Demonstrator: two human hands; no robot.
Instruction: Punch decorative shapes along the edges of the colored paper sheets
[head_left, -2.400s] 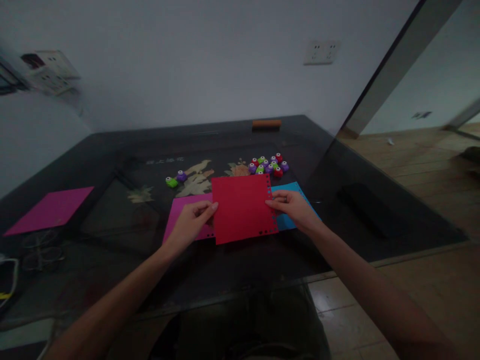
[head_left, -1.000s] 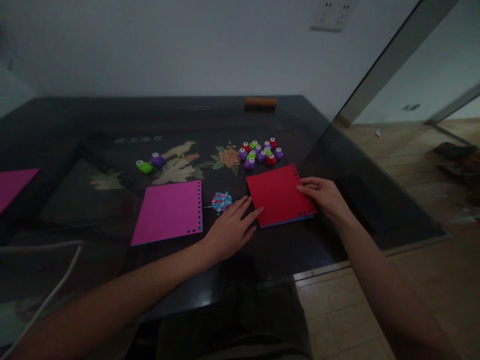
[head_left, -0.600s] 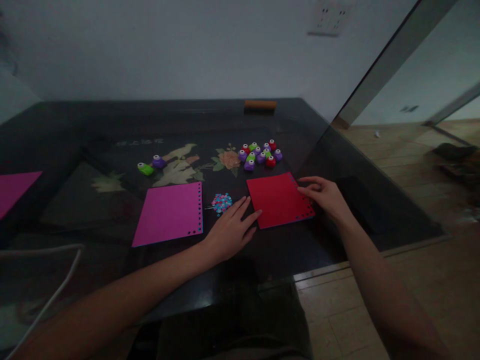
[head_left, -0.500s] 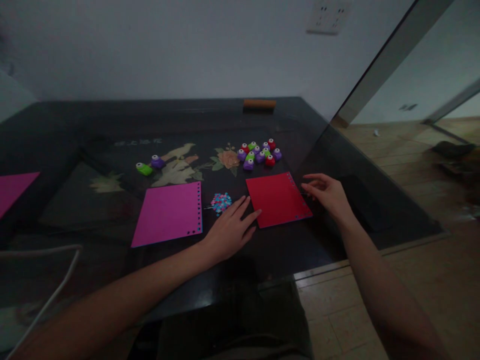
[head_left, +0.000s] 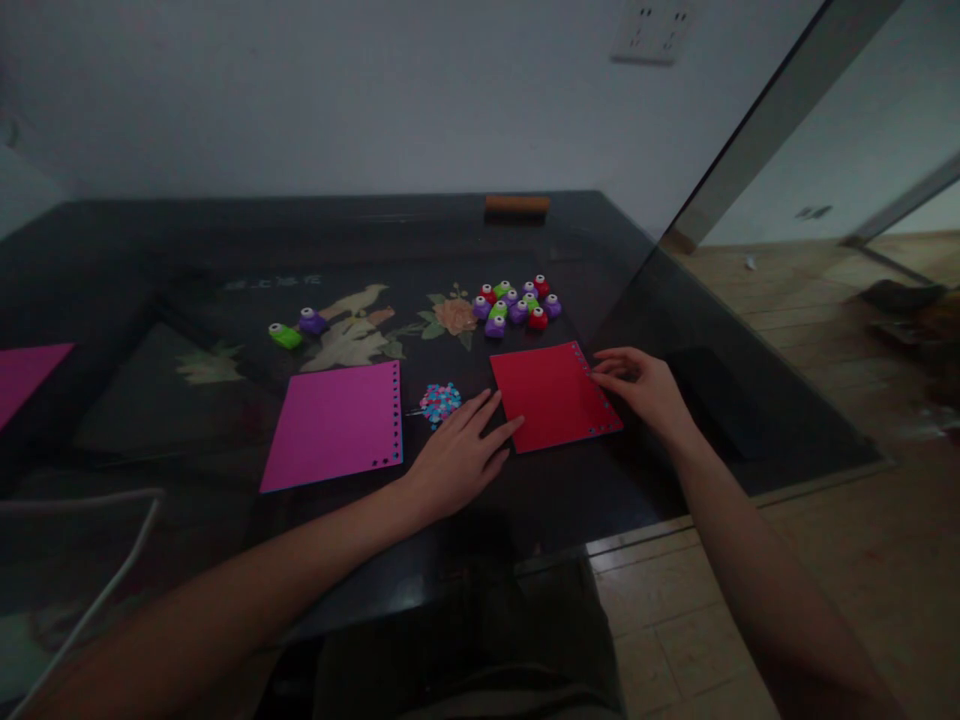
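Currently the dark table (head_left: 187, 260) carries all items; landmark for positions is the red sheet (head_left: 551, 397). That sheet lies flat near the table's front edge, roughly square so no clear long axis, turned slightly so its punched edge, with a row of small holes, faces right and away. A thin blue edge shows beneath it at the right side; cannot tell how much lies under.

Magenta sheets: two. One (head_left: 335, 425) flat, well left of the red sheet, punched edge facing the red sheet; the other (head_left: 26, 368) far left, cut by the frame.

Left hand (head_left: 459, 458): flat, fingers extended and slightly spread, tips touching the red sheet's left edge, gripping nothing.

Right hand (head_left: 643, 392): loosely curled, fingertips at the red sheet's punched right edge; whether it pinches the paper, cannot tell.

Orange block (head_left: 517, 204): one, far behind the red sheet, at the back edge.

Small punches: cluster (head_left: 516, 303) just behind the red sheet, about ten, red, purple, green. Two more apart to the left: green (head_left: 284, 335), purple (head_left: 312, 321).

Confetti pile (head_left: 440, 402): one, between red and magenta sheets.
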